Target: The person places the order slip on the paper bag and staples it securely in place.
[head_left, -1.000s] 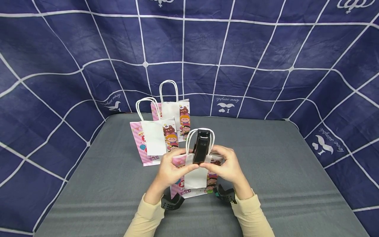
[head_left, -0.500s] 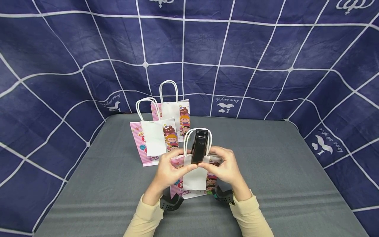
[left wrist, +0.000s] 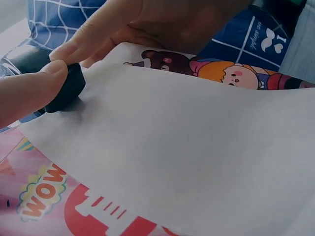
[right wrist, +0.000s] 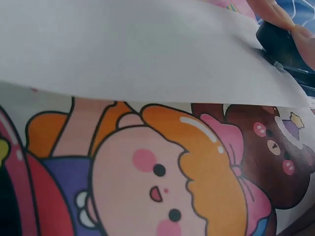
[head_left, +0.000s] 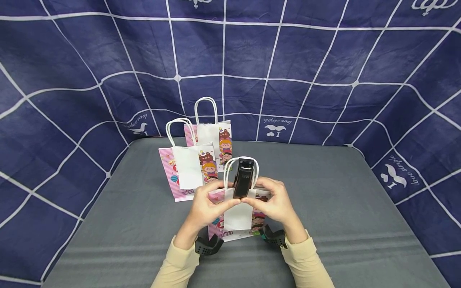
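A black stapler stands over the top edge of a small pink and white paper gift bag, between its white twisted handles. A blank white paper hangs over the bag's front, under the stapler's near end. My left hand and right hand hold the stapler from both sides. Their thumbs meet at its near end, while the other fingers reach behind the bag and are partly hidden. In the left wrist view, the stapler's dark end touches the white paper; the right wrist view shows its end too.
Two more gift bags stand upright at the back left: a nearer bag and a farther bag, each with white paper over its front. The grey table is bounded by a blue grid-patterned cloth behind and at the sides.
Hardly anything differs. Both hands keep their hold on the stapler at the bag's top edge, with only a very slight shift of bag and stapler.
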Motion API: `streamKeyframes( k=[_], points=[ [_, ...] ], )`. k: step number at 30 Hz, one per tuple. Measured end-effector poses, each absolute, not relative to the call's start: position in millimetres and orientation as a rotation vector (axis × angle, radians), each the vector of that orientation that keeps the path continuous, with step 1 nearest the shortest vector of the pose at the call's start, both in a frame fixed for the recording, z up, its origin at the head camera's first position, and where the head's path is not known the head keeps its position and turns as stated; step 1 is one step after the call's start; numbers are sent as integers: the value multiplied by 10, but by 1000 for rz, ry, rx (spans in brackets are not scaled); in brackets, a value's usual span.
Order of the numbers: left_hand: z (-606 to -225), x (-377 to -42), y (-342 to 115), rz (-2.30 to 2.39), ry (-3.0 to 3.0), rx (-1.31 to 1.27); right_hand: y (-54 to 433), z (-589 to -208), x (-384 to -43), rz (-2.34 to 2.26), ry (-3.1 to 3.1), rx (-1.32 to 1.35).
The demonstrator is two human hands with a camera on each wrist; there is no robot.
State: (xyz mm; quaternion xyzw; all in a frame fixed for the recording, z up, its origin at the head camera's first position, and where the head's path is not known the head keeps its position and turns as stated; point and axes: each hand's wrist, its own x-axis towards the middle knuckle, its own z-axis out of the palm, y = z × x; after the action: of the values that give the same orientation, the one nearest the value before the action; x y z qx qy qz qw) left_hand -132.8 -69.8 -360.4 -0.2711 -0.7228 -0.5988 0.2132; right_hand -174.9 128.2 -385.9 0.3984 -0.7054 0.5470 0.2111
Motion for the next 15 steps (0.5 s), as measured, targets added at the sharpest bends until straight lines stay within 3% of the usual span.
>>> streamKeyframes(
  k=[15],
  points=[
    [-3703, -1392, -767, -1779, -2043, -783, 1306, -3836, -1752, 1540, -1994, 1088]
  ],
)
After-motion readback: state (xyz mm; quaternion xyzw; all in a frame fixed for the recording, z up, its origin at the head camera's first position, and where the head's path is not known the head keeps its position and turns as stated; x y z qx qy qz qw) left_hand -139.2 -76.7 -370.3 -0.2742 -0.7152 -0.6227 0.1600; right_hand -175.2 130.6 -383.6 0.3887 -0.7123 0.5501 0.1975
